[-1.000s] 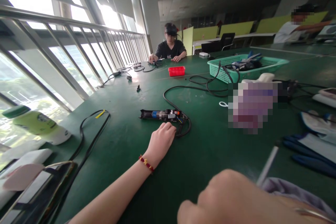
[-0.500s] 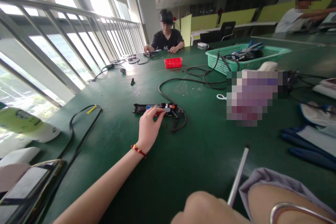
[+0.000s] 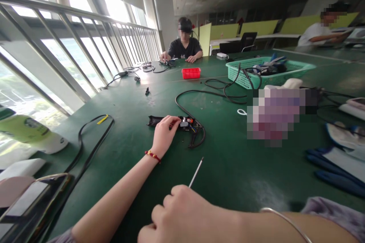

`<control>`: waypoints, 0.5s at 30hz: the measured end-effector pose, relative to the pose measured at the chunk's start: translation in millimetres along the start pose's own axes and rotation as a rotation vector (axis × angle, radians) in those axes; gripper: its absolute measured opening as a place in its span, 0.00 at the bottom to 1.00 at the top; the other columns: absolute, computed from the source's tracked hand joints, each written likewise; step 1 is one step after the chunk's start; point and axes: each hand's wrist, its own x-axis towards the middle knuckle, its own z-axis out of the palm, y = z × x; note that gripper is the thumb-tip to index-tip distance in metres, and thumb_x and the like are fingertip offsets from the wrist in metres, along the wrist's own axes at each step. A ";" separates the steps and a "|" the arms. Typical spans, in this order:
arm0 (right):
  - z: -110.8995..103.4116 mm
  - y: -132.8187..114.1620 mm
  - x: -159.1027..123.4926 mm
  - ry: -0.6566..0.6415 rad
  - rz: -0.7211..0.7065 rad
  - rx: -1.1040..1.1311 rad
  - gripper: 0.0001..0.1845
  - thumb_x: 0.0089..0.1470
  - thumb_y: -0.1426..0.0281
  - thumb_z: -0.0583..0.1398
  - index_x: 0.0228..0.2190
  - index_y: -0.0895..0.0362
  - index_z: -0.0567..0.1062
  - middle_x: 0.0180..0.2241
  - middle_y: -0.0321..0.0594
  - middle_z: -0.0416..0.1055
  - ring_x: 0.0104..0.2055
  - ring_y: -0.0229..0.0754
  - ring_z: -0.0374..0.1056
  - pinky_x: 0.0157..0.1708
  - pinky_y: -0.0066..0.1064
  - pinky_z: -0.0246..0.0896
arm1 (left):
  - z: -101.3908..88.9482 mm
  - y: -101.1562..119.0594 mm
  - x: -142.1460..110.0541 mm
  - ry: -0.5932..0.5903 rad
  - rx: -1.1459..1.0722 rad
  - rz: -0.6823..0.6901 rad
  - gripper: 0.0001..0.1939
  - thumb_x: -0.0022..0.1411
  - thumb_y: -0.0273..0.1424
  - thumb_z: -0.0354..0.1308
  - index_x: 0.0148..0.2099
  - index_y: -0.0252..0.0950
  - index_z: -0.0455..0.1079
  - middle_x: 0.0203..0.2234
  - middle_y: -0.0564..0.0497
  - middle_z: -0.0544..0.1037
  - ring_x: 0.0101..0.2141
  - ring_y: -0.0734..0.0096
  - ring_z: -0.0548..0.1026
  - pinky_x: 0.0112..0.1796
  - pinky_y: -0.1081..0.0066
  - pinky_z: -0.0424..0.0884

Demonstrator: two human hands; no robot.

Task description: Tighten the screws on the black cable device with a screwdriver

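Observation:
A black opened device (image 3: 182, 124) with exposed wires and small parts lies on the green table (image 3: 228, 167), a black cable running from it. My left hand (image 3: 164, 134) lies over the device's middle, fingers curled onto it. Close to the camera, my right hand (image 3: 182, 216) is closed in a fist round a thin silver rod-like tool (image 3: 195, 172), whose tip points toward the device without touching it.
A black cable (image 3: 88, 148) loops at the left near a green and white bottle (image 3: 28, 134). A red box (image 3: 191, 73) and a teal basket (image 3: 268, 69) of cables stand farther back. Blue gloves (image 3: 336, 167) lie at right. Other people sit at the far end.
My left hand reached forward from beside the device onto it. My right hand swung left and forward, carrying the thin tool toward the device.

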 end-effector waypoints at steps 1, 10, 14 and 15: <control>5.6 6.6 -5.9 0.028 0.008 -0.018 0.08 0.57 0.66 0.55 0.28 0.55 0.69 0.25 0.37 0.71 0.23 0.39 0.67 0.18 0.30 0.44 | -0.1 0.2 -0.2 -0.004 0.006 0.011 0.07 0.63 0.31 0.53 0.36 0.36 0.73 0.32 0.51 0.77 0.33 0.71 0.74 0.35 0.72 0.71; 28.7 35.7 -50.3 0.018 0.062 0.095 0.12 0.52 0.59 0.57 0.33 0.54 0.64 0.27 0.32 0.72 0.26 0.36 0.65 0.23 0.31 0.43 | -7.7 8.8 -4.1 -0.113 0.450 0.237 0.10 0.66 0.29 0.50 0.41 0.36 0.72 0.37 0.49 0.76 0.39 0.68 0.73 0.38 0.70 0.70; 28.8 40.5 -46.4 0.002 0.054 0.123 0.13 0.52 0.57 0.56 0.33 0.54 0.64 0.28 0.32 0.73 0.25 0.35 0.65 0.23 0.30 0.43 | -20.7 36.2 -3.3 -0.302 0.843 0.279 0.11 0.64 0.26 0.52 0.47 0.34 0.72 0.38 0.46 0.75 0.39 0.62 0.73 0.36 0.66 0.71; 29.1 40.8 -46.0 -0.001 0.053 0.129 0.13 0.52 0.57 0.56 0.33 0.53 0.64 0.28 0.32 0.73 0.25 0.35 0.65 0.23 0.30 0.43 | -24.4 45.4 -3.6 -0.338 0.912 0.255 0.13 0.63 0.25 0.52 0.49 0.33 0.70 0.40 0.45 0.75 0.39 0.60 0.73 0.36 0.65 0.71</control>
